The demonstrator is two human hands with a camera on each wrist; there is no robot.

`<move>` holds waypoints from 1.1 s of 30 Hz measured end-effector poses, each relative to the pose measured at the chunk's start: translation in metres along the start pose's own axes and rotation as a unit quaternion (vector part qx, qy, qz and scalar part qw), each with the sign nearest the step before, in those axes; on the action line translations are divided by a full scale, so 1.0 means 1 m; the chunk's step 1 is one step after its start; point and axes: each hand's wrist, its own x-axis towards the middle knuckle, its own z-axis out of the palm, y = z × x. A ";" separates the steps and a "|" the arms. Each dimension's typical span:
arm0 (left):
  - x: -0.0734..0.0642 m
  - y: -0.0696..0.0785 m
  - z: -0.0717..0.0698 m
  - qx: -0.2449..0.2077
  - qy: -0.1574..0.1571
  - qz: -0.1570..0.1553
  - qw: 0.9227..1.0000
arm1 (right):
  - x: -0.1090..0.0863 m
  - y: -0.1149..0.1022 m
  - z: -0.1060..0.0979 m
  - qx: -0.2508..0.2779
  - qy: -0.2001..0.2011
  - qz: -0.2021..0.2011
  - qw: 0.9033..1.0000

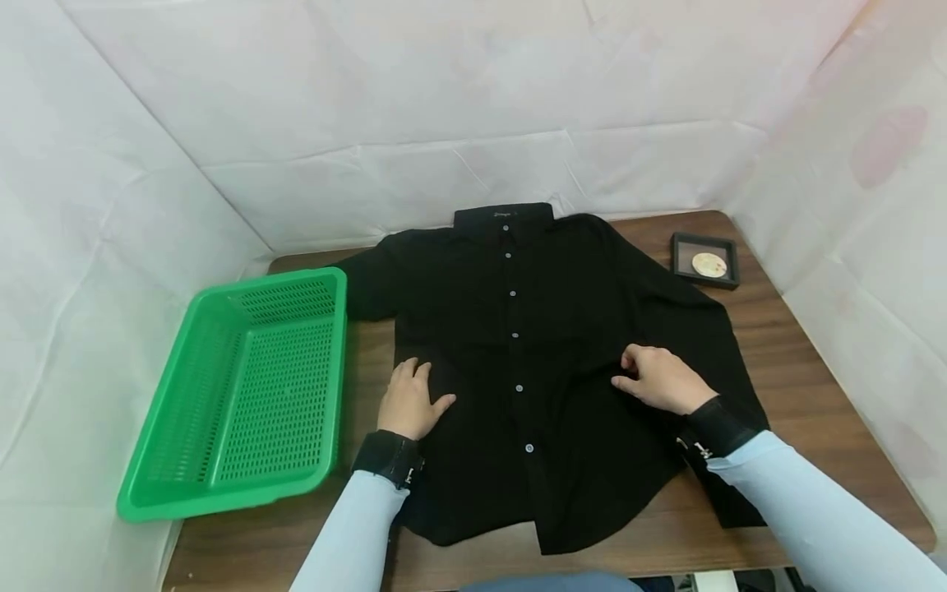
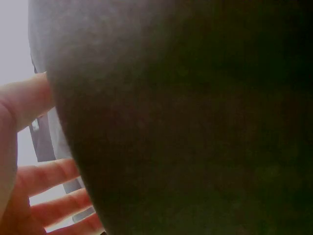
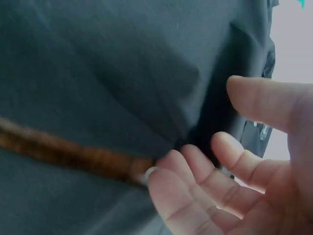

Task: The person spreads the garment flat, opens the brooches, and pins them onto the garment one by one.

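A black button-up shirt (image 1: 459, 288) lies front up on the wooden table, its collar (image 1: 503, 215) toward the back wall. Light buttons run down its middle. My left hand (image 1: 410, 403) rests at the shirt's left side edge with fingers spread; in the left wrist view dark cloth fills most of the picture. On the other side, my right hand (image 1: 662, 380) is over the shirt beside the right sleeve (image 1: 703, 353). Its fingers (image 3: 171, 193) are loosely bent near the cloth, the thumb apart from them. The left sleeve's end is hidden behind the green basket.
The green plastic basket (image 1: 334, 370) stands on the left of the table, close to the white sheeting. At the back right sits a small dark-framed tray (image 1: 732, 263) with a round pale disc (image 1: 709, 265). White sheets (image 1: 473, 82) hang around the table.
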 end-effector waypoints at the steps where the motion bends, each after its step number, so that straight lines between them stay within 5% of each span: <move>1: 0.000 0.000 -0.001 0.001 0.001 0.000 1.000 | 0.000 -0.001 0.001 -0.009 0.001 -0.004 1.000; 20: -0.009 0.005 -0.005 0.017 -0.008 -0.026 0.999 | -0.030 -0.019 -0.001 -0.072 -0.058 0.039 0.995; 33: -0.010 0.000 -0.004 0.025 -0.004 -0.017 1.000 | -0.028 -0.011 -0.008 -0.041 -0.103 0.034 0.993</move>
